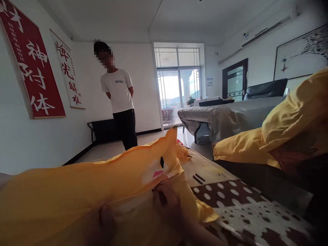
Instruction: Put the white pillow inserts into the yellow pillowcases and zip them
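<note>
A long, bulky yellow pillowcase (pixel 77 184) lies across the bed in front of me. Its far end carries a printed face with a dark eye and a pink patch, plus a corner that sticks up like an ear. My right hand (pixel 167 200) is closed on the near edge of this cloth, fingers curled and pinched by the printed face. Lower and to the left, my left hand (pixel 101 222) is closed on the near side of the same cloth, in shadow and partly cut off by the frame's bottom. Whatever is inside the pillowcase is hidden.
Under it spreads a brown and cream patterned blanket (pixel 230 194). More yellow fabric (pixel 289 119) rises at the right. A person (pixel 118 92) stands beyond the bed, arms behind the back. A table (pixel 217 112) under plastic sheeting stands at the back right.
</note>
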The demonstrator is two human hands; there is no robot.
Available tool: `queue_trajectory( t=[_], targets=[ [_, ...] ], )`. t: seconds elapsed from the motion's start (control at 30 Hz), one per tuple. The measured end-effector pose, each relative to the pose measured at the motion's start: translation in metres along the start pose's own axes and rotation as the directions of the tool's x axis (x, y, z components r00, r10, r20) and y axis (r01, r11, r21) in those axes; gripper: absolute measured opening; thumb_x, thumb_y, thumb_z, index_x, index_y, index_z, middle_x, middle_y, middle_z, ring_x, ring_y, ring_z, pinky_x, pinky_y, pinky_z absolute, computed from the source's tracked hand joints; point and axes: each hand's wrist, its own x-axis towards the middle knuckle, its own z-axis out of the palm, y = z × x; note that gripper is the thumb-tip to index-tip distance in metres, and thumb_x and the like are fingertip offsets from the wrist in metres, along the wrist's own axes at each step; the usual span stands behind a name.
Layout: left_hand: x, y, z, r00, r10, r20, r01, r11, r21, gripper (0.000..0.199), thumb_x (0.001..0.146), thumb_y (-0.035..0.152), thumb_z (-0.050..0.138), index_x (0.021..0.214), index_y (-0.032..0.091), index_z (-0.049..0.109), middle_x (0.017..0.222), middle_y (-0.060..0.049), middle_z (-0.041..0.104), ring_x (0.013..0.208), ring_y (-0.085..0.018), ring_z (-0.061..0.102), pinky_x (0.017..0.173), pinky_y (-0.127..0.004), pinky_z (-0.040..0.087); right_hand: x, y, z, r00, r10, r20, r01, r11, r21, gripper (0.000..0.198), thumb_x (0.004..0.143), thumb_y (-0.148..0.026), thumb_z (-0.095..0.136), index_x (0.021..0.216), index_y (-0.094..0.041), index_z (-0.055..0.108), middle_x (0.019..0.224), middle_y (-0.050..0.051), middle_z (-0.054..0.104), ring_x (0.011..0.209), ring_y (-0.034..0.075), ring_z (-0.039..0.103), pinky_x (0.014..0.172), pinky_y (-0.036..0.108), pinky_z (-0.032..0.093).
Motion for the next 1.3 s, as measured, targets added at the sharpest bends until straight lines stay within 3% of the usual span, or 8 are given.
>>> queue_trajectory(
  t=[0.1, 0.17, 0.3, 0.4, 0.57, 0.7, 0.83, 1.3],
  targets=[
    [-0.003, -0.007, 0.005, 0.947, -0.297, 0.125, 0.299, 0.954, -0.001, 0.024, 0.091, 0.029, 0.034, 0.073, 0.022, 0.048, 0.065, -0.002, 0.059, 0.061, -0.017, 0.057, 0.055, -0.025, 0.044, 0.004, 0.011, 0.018, 0.988, -0.002, 0.154, -0.006, 0.999, 0.052, 0.013, 0.074, -0.008, 0.047, 0.069, -0.020, 0.050, 0.068, 0.000, 0.058, 0.060, 0.010, 0.054, 0.055, 0.020, 0.042],
    [0.002, -0.009, 0.007, 0.921, -0.316, 0.228, 0.336, 0.940, -0.051, 0.029, 0.092, 0.035, 0.033, 0.069, 0.023, 0.044, 0.061, 0.001, 0.054, 0.059, -0.016, 0.054, 0.055, -0.024, 0.043, 0.010, 0.014, 0.024, 0.981, 0.049, 0.185, -0.064, 0.995, 0.074, 0.012, 0.072, -0.009, 0.047, 0.068, -0.019, 0.051, 0.068, -0.001, 0.057, 0.060, 0.010, 0.053, 0.056, 0.020, 0.041],
    [0.019, -0.008, 0.005, 0.843, -0.264, 0.469, 0.247, 0.964, 0.097, 0.033, 0.091, 0.038, 0.029, 0.064, 0.023, 0.042, 0.055, 0.002, 0.051, 0.053, -0.017, 0.053, 0.052, -0.025, 0.039, 0.016, 0.014, 0.019, 0.985, 0.150, 0.085, -0.160, 0.979, 0.128, 0.014, 0.075, -0.010, 0.049, 0.064, -0.019, 0.048, 0.063, -0.002, 0.052, 0.056, 0.009, 0.049, 0.053, 0.019, 0.040],
    [0.033, 0.004, 0.005, 0.784, -0.172, 0.596, 0.004, 0.962, 0.273, 0.031, 0.088, 0.030, 0.030, 0.066, 0.022, 0.050, 0.066, -0.003, 0.060, 0.065, -0.021, 0.059, 0.059, -0.030, 0.040, 0.014, 0.014, 0.011, 0.988, 0.150, 0.033, -0.153, 0.972, 0.178, 0.015, 0.076, -0.010, 0.051, 0.064, -0.019, 0.048, 0.063, -0.002, 0.051, 0.055, 0.008, 0.049, 0.052, 0.019, 0.040],
    [0.052, 0.061, 0.026, 0.877, 0.186, 0.443, -0.271, 0.953, 0.136, 0.031, 0.086, 0.019, 0.032, 0.103, 0.023, 0.058, 0.092, -0.004, 0.063, 0.084, -0.021, 0.060, 0.068, -0.033, 0.041, 0.011, 0.018, 0.008, 0.985, 0.169, 0.047, -0.175, 0.960, 0.219, 0.014, 0.078, -0.010, 0.052, 0.068, -0.019, 0.053, 0.066, -0.001, 0.055, 0.058, 0.009, 0.052, 0.053, 0.020, 0.043],
    [0.043, 0.088, 0.059, 0.860, 0.304, 0.410, -0.296, 0.951, -0.086, 0.023, 0.089, 0.020, 0.035, 0.087, 0.022, 0.058, 0.080, -0.001, 0.061, 0.073, -0.017, 0.057, 0.063, -0.029, 0.041, 0.011, 0.024, 0.005, 0.990, 0.104, 0.092, -0.123, 0.966, 0.228, 0.012, 0.078, -0.007, 0.053, 0.078, -0.018, 0.057, 0.074, 0.001, 0.060, 0.065, 0.010, 0.057, 0.061, 0.020, 0.047],
    [0.021, 0.080, 0.086, 0.874, 0.361, 0.325, -0.374, 0.927, -0.023, 0.019, 0.088, 0.019, 0.040, 0.076, 0.021, 0.054, 0.077, -0.002, 0.060, 0.071, -0.020, 0.053, 0.060, -0.031, 0.037, 0.010, 0.026, 0.005, 0.984, 0.145, 0.103, -0.163, 0.966, 0.202, 0.013, 0.080, -0.007, 0.051, 0.076, -0.019, 0.056, 0.072, 0.000, 0.059, 0.065, 0.010, 0.057, 0.062, 0.020, 0.048],
    [0.005, 0.069, 0.114, 0.959, 0.054, 0.278, -0.034, 0.997, -0.075, 0.015, 0.092, 0.025, 0.032, 0.081, 0.024, 0.042, 0.062, 0.002, 0.060, 0.054, -0.017, 0.058, 0.048, -0.026, 0.034, 0.011, 0.027, 0.006, 0.961, 0.237, 0.143, -0.254, 0.960, 0.120, 0.011, 0.083, -0.010, 0.051, 0.079, -0.019, 0.056, 0.078, 0.001, 0.062, 0.069, 0.010, 0.059, 0.062, 0.021, 0.049]
  ],
)
